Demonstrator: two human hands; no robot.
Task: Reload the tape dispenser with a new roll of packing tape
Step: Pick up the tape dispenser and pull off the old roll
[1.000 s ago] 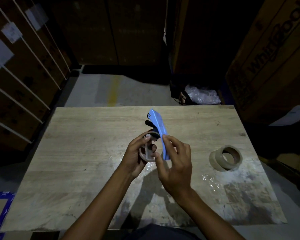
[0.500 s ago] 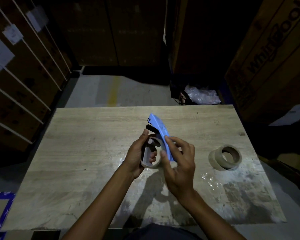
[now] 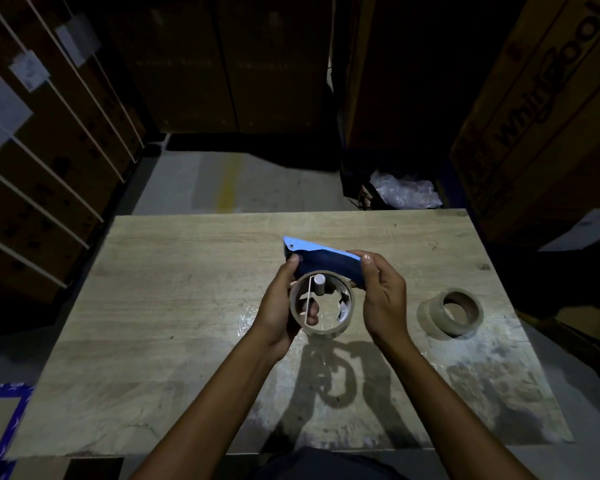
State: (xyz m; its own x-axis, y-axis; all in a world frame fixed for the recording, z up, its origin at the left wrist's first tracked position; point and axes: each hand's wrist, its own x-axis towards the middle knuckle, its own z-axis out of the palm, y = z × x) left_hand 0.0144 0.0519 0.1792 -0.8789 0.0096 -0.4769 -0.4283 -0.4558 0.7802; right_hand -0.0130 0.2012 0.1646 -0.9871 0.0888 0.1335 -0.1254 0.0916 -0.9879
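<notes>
Your 2 hands hold the dispenser (image 3: 321, 259) above the desk (image 3: 187, 306) middle: left hand (image 3: 284, 306) grips its roll (image 3: 321, 308), right hand (image 3: 383, 294) pinches its far end. A spare roll (image 3: 452, 313) lies near the right edge.

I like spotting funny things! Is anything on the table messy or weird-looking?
A little. Crumpled clear film lies on the wooden table by the left hand, and the table's right part looks worn and blotchy. The spare tape ring lies tidy, and both hands hold the blue dispenser.
</notes>
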